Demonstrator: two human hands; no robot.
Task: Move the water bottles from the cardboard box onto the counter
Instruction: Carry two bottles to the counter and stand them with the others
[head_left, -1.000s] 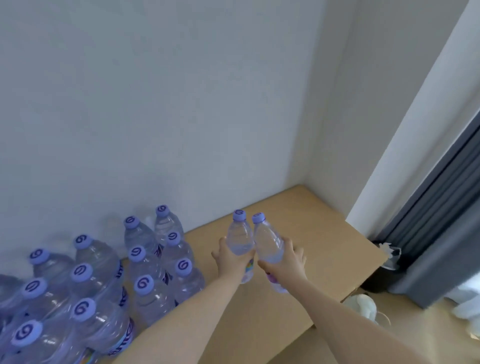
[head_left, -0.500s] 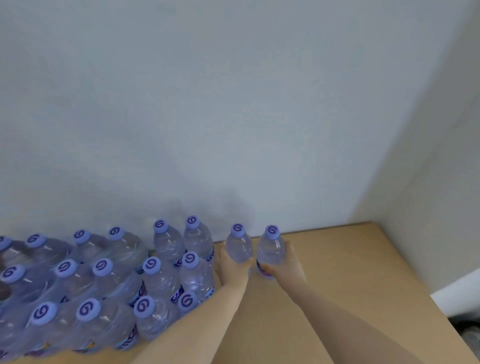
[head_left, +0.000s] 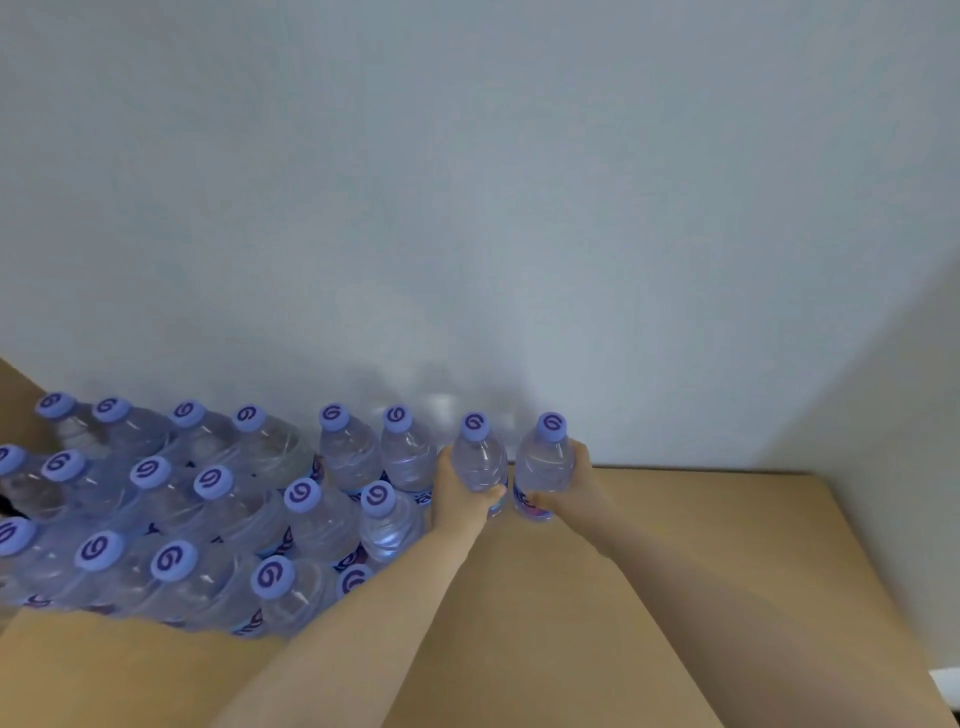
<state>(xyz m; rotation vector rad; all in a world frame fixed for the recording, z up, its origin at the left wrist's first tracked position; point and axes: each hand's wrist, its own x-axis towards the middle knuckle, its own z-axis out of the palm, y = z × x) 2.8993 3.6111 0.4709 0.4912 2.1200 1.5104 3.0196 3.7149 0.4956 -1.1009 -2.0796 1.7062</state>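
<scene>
Bottles are going down onto the counter (head_left: 701, 525) right now — I have my left hand (head_left: 460, 501) wrapped round one bottle (head_left: 480, 462) and my right hand (head_left: 574, 486) round a second bottle (head_left: 543, 465), fingers (head_left: 491, 492) closed tight on each body below the shoulder. Both stand upright, caps up, just beside each other near the wall (head_left: 467, 208); I cannot tell whether their bases are down on the wood yet, since my hands hide them. I judge this the setting-down step, at the end of the back row. Next I need to lower them flat, loosen my grip and draw both hands straight back. Just beyond my left knuckles stands the crowd of bottles (head_left: 208, 509) already placed, close-packed in rows — a sideways nudge there could topple a neighbour. Past my right fingers the counter is bare wood. A cardboard edge (head_left: 15, 405) shows at far left; I cannot make out the box itself.
</scene>
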